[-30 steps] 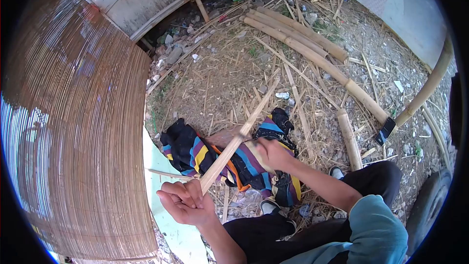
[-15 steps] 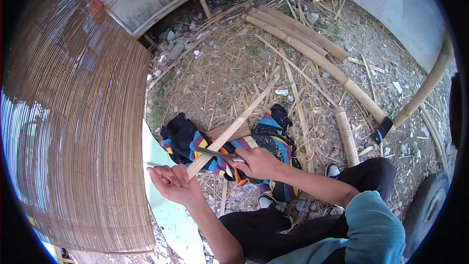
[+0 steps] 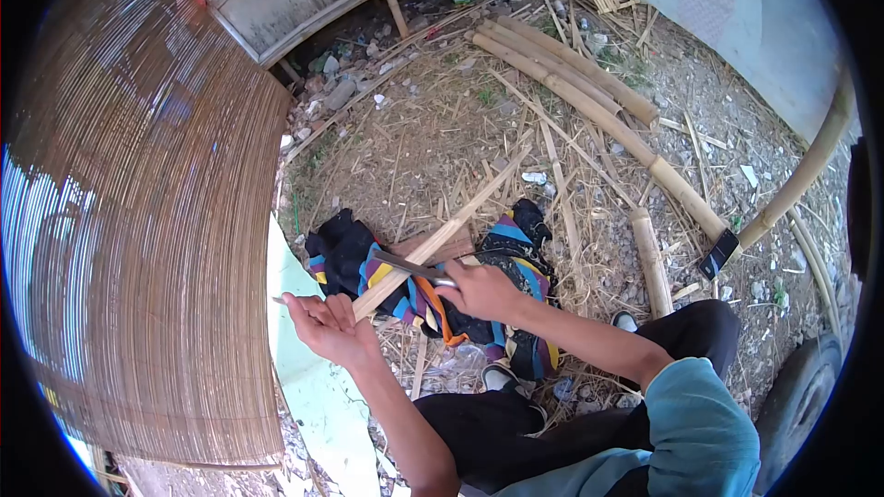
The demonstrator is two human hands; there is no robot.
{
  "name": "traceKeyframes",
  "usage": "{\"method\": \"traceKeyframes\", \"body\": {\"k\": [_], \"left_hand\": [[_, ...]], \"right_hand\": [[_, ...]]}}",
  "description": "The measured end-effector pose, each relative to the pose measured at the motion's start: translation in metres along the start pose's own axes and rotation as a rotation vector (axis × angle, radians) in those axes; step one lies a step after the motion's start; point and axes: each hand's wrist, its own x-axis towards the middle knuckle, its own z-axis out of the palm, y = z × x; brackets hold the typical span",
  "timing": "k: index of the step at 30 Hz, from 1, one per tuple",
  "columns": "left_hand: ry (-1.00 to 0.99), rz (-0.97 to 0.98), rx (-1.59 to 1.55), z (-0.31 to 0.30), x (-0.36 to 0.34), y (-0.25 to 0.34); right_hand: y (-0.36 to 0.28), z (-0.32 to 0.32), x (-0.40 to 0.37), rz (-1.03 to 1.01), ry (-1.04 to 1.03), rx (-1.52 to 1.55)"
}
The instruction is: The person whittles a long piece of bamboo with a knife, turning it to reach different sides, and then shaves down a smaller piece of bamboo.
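Note:
A pale split bamboo strip (image 3: 451, 225) slants from my left hand up and away over the cloth, its far end near the ground litter. My left hand (image 3: 333, 327) is palm up, fingers curled at the strip's near end; the exact grip is partly hidden. My right hand (image 3: 481, 292) is wrapped round the handle of a knife (image 3: 410, 265), whose blade lies across the strip. Beneath them is a dark cloth with coloured stripes (image 3: 345, 244), bunched over my lower legs and the ground. A reddish-brown wooden piece (image 3: 458, 244) shows under the strip.
Several bamboo poles (image 3: 589, 97) lie at the upper right, with a shorter bamboo piece (image 3: 651, 262) nearer me. A black phone (image 3: 719, 253) rests against a pole. A slatted bamboo screen (image 3: 175, 267) stands left, a tyre (image 3: 801, 400) right. Shavings and stones litter the ground.
The knife and my right hand have shifted slightly up and left along the strip. My left hand stays at the near end, and the view has tilted a little.

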Motion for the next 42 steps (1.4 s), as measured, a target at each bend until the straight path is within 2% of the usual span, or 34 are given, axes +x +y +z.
{"method": "traceKeyframes", "body": {"k": [2, 4, 6, 7, 9, 12, 13, 16, 17, 19, 20, 22, 24, 26, 27, 29, 30, 31, 32, 34, 35, 37, 38, 40, 42], "left_hand": [[-0.050, 0.051, 0.089, 0.007, -0.010, 0.000], [-0.063, 0.051, 0.063, -0.003, -0.009, -0.004], [-0.034, 0.039, -0.004, 0.004, -0.003, -0.001], [-0.039, 0.040, 0.006, 0.004, -0.003, -0.003], [-0.041, 0.049, 0.003, 0.010, -0.007, -0.005], [-0.097, 0.071, -0.011, 0.010, -0.007, -0.007], [-0.079, 0.070, -0.015, 0.012, -0.008, -0.007], [-0.087, 0.072, -0.007, 0.017, -0.012, -0.007], [-0.110, 0.073, 0.000, 0.017, -0.013, -0.007], [-0.120, 0.062, -0.013, 0.018, -0.015, -0.007], [-0.126, 0.057, -0.031, 0.018, -0.015, -0.007], [-0.126, 0.058, -0.023, 0.019, -0.016, -0.006], [-0.122, 0.056, -0.008, 0.016, -0.016, -0.006], [-0.176, 0.107, 0.073, 0.013, -0.014, -0.008], [-0.175, 0.106, 0.071, 0.012, -0.011, -0.006], [0.019, 0.019, -0.012, 0.011, -0.003, -0.001], [0.015, 0.017, -0.016, 0.013, -0.007, -0.002], [-0.062, 0.042, -0.006, 0.018, -0.015, -0.004], [-0.133, 0.066, 0.011, 0.022, -0.023, -0.005], [-0.119, 0.055, 0.026, 0.026, -0.028, -0.005], [-0.159, 0.064, 0.021, 0.025, -0.030, -0.006], [-0.204, 0.079, 0.005, 0.025, -0.028, -0.007], [-0.150, 0.063, -0.021, 0.024, -0.028, -0.007], [-0.125, 0.061, -0.066, 0.029, -0.023, -0.007], [-0.188, 0.110, 0.020, 0.032, -0.035, -0.008]], "right_hand": [[0.056, 0.025, 0.002, 0.149, 0.189, -0.074], [0.163, 0.063, 0.015, 0.483, 0.336, -0.161], [0.164, 0.019, 0.004, 0.613, 0.091, -0.025], [0.159, 0.009, 0.006, 0.601, 0.117, -0.025], [0.151, 0.006, -0.022, 0.649, 0.084, 0.175], [0.119, -0.001, -0.032, 0.624, 0.136, 0.255], [0.104, -0.001, -0.032, 0.597, 0.216, 0.272], [0.073, -0.001, -0.029, 0.426, 0.179, 0.374], [0.063, -0.003, -0.029, 0.431, 0.178, 0.379], [0.027, -0.024, -0.027, 0.060, 0.041, 0.335], [0.019, -0.025, -0.026, 0.061, 0.042, 0.337], [0.011, -0.025, -0.025, -0.233, 0.213, 0.014], [0.040, -0.001, -0.022, -0.191, 0.233, 0.043], [0.082, 0.028, -0.015, 0.273, 0.219, 0.083], [0.082, 0.023, -0.006, 0.310, 0.279, 0.043], [0.081, 0.014, -0.001, 0.302, 0.231, 0.052], [0.067, 0.001, 0.001, 0.292, 0.188, 0.059], [0.054, -0.004, -0.001, 0.200, 0.142, 0.019], [0.043, -0.004, -0.003, 0.065, 0.191, 0.064], [0.046, 0.000, -0.005, -0.035, 0.255, 0.176], [0.059, 0.007, -0.003, -0.031, 0.251, 0.180], [0.111, 0.021, 0.013, 0.479, 0.270, 0.099], [0.138, 0.017, 0.017, 0.525, 0.217, 0.012], [0.137, -0.009, 0.009, 0.453, 0.176, 0.037], [0.100, -0.023, -0.005, 0.276, 0.260, 0.108]]}}
